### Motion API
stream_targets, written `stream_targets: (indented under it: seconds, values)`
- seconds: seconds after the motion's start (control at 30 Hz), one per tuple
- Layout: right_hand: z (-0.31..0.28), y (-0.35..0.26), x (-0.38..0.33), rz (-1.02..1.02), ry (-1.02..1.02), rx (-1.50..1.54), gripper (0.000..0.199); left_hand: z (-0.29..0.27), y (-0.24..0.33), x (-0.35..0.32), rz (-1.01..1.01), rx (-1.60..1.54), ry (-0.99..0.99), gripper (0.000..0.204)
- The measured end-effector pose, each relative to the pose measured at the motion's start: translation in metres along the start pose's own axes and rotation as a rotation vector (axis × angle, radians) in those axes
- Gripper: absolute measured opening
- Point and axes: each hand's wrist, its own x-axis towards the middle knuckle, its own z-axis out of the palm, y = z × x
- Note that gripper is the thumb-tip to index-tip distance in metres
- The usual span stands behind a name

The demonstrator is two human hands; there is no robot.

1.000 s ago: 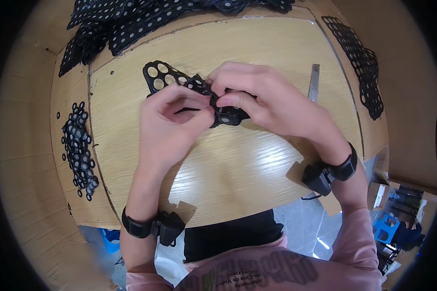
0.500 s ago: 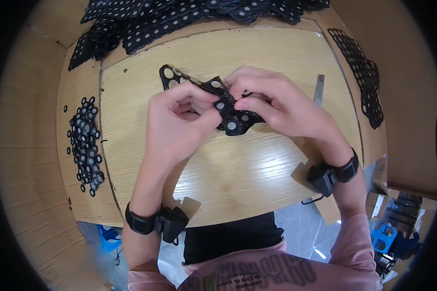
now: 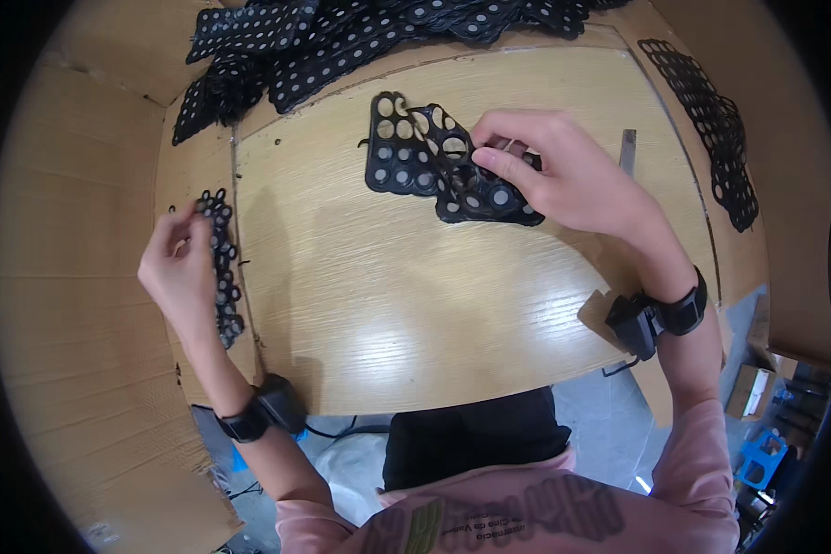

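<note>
The right hand pinches a black perforated sheet lying on the wooden tabletop, fingers closed on its edge. The left hand has its grip loosely curled around a pile of small black rings at the tabletop's left edge. More perforated sheets are heaped behind

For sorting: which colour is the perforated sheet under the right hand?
Black perforated sheet, clearest in the head view.
</note>
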Motion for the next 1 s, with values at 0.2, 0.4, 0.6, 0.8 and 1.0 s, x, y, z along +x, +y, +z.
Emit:
stream_targets:
  seconds: [0.2, 0.4, 0.6, 0.8, 1.0]
  values:
    - [0.0, -0.002, -0.002, 0.144, -0.015, 0.001, 0.029, -0.026, -0.059, 0.018, 0.072, 0.353, -0.03, 0.015]
    - [0.008, 0.006, -0.003, 0.225, 0.012, 0.26, 0.018, -0.019, -0.001, -0.002, 0.271, 0.499, 0.064, 0.016]
    - [0.012, -0.002, -0.001, 0.208, 0.039, 0.218, 0.016, 0.047, 0.096, -0.046, 0.242, -0.434, -0.527, 0.018]
    - [0.014, -0.013, 0.0, 0.21, -0.021, 0.07, 0.014, 0.084, 0.112, -0.053, 0.166, -0.661, -0.662, 0.026]
    - [0.026, -0.01, -0.003, 0.25, -0.073, 0.217, 0.01, 0.096, 0.097, -0.062, -0.022, -0.816, -0.732, 0.022]
